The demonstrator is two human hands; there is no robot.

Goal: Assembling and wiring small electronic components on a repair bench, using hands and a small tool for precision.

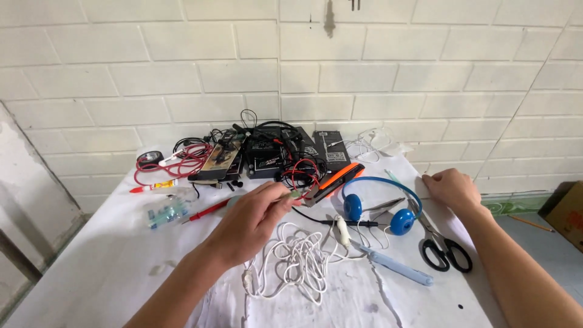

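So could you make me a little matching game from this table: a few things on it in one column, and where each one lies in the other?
Things:
1. blue headphones
2. black-handled scissors
3. white cable
4. roll of black tape

Places:
A. far left, by the wall
B. in a tangle just below the left hand
C. at the right edge, below the right hand
D. middle of the table, beside the orange and black device

Pairs: 1-D, 2-C, 3-B, 4-A
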